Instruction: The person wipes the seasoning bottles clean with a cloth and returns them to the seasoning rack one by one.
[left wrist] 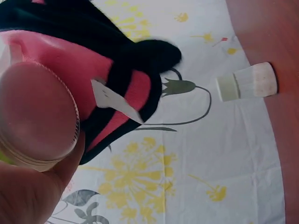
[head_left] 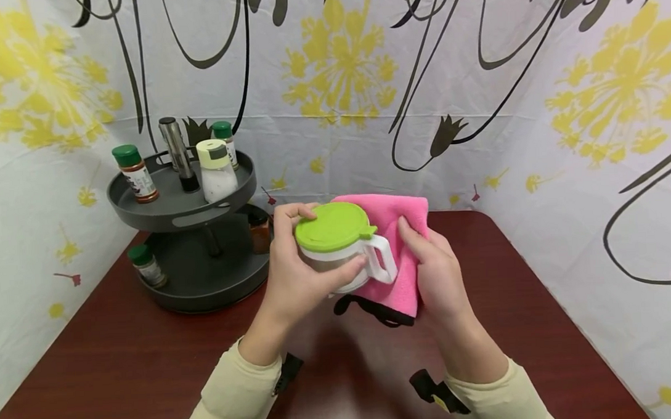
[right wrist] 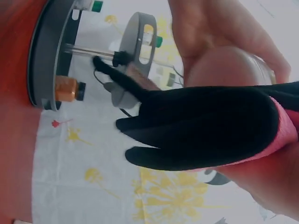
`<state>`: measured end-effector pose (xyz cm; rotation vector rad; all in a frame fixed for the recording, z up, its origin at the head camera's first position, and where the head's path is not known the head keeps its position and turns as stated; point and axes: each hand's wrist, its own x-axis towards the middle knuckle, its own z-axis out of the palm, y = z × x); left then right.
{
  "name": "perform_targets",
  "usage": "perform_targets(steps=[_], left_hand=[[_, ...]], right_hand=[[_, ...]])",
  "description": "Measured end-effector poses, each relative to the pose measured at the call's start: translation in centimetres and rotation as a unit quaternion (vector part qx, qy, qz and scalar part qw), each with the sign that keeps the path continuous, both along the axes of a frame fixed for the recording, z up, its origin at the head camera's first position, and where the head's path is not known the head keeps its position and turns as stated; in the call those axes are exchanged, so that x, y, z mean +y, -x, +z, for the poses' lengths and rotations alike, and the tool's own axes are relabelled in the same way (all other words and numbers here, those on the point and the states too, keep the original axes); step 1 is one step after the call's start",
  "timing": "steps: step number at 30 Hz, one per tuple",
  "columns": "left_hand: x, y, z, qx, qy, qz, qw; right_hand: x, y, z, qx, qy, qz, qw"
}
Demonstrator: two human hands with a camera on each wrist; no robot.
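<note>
My left hand grips a small clear jar with a bright green lid and a white handle, lifted above the table. Its round base faces the left wrist view. My right hand pinches a folded pink cloth with black edging, thumb on the near side. The cloth is behind and beside the jar's handle; whether it touches the jar I cannot tell. In the right wrist view the black edging hides much of the right hand.
A two-tier dark grey turntable rack stands at the left, bearing several spice bottles, a white shaker and a metallic cylinder. In the left wrist view a pale-capped shaker stands on the dark red table. A patterned cloth backdrop surrounds the table.
</note>
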<state>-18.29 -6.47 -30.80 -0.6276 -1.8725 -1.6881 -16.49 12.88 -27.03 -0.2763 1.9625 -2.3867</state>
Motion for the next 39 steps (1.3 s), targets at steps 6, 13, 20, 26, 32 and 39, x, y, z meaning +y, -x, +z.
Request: perform_targets(steps=[6,13,20,26,32,39], left_hand=[[-0.1,-0.2,1.0,-0.031,-0.048,-0.017,0.9982],[0.2,0.3,0.8,-0.059,-0.07,0.0,0.9958],[1.0,0.3,0.4,-0.01,-0.036,0.033,0.9988],[2.2,0.1,0.2,0.017,-0.032,0.05,0.9981],[2.4,1.5,-0.2,0.023,-0.005,0.08,0.9965],[1.8,3.5,-1.1,-0.02,0.024,0.095,0.995]], right_hand=[[-0.6,-0.8,-1.7,-0.056,0.142,-0.012,0.988],[-2.0,-2.0,-3.6,-0.122,0.256,0.034,0.958],[-2.7,-0.9,-3.6,-0.194,0.36,0.049,0.911],[-3.6,0.2,-4.3,-0.229,0.407,0.057,0.882],[-4.3,0.4,-4.9,-0.233,0.376,0.089,0.892],[-3.4,1.4,-5.4,-0.249,0.342,0.067,0.903]])
